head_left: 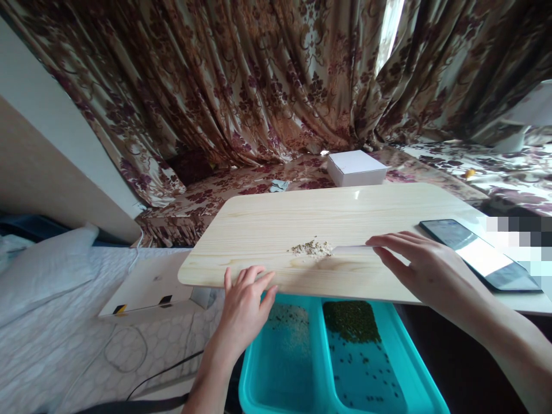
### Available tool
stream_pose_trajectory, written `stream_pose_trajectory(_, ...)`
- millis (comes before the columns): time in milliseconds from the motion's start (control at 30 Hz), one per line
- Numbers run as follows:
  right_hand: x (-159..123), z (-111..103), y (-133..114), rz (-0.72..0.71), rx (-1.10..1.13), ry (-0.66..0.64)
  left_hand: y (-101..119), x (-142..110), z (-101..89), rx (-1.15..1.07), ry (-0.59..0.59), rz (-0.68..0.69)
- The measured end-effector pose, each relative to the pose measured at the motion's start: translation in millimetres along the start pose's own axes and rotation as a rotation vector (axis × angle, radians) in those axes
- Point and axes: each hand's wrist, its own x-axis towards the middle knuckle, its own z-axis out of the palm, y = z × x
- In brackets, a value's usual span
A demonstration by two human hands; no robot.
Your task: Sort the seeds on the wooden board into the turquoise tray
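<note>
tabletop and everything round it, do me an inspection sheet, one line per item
surface: pale wood-grain table, loose pile of pale and green bits on it
job's things: thin strip with its tip at the pile; teal tray below the near edge, mostly pale bits left, green bits right
clutter: tablet at the table's right; white box behind the table
grip: left hand open at the near edge; right hand holds the strip
cables: black cord at lower left; none seen on the table
surroundings: patterned curtain behind, bed at left
</note>
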Motion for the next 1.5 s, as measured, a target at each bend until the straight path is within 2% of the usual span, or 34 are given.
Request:
stream_pose_trajectory(267,7.2,14.2,1.8,-0.026,0.058,0.011,-0.2,1.6,0.6,-0.004,-0.02,-0.002)
stream_pose_trajectory(533,3.7,-0.5,-0.9,-0.021,0.052,-0.024,-0.1,-0.5,1.1,-0.015,0.006,0.009)
stream_pose_trajectory(867,20.9,13.1,-5.9,-0.009,0.086,-0.065,-0.4,-1.3,2.6,-0.017,0.03,0.015)
stream_pose_trajectory(1133,14.7,1.6,-0.5,-0.055,0.037,-0.03,-1.8,-0.6,3.2,-0.019,0.018,0.019)
stream_pose_trajectory(1367,17.5,4.9,-3.0,-0.05,0.089,-0.071,0.0,-2.1,3.1,-0.014,0.031,0.023)
stream_pose_trajectory(1500,10.0,-1.7,-0.3,-0.066,0.089,-0.077,-1.5,-2.3,3.9,-0.016,0.036,0.017)
